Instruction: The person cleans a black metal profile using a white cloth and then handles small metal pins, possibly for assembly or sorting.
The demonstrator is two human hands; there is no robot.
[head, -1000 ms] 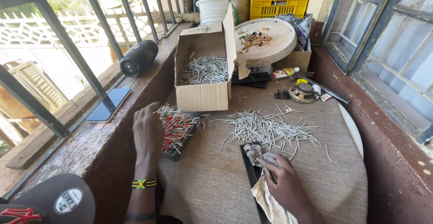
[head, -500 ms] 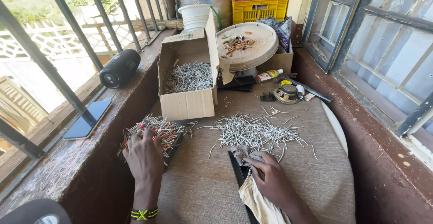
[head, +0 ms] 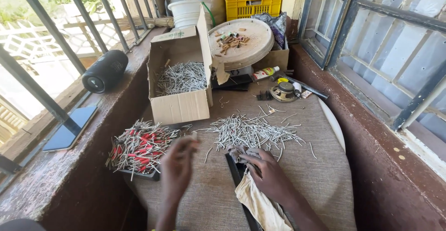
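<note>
My left hand [head: 178, 166] hovers blurred beside the tray of red-tipped pins [head: 139, 148] — grip state cannot be determined. My right hand [head: 268, 175] presses a cloth [head: 259, 205], fingers curled, just below the loose pin pile [head: 251, 131]; the cardboard box [head: 181, 80] stands behind.

Two bare forearms, no sleeves in sight. Left hand [head: 179, 163] blurred, without rings or glove. Right hand [head: 268, 175] bare too, no ring, no watch, no band on the visible wrist. No gloves on either.
</note>
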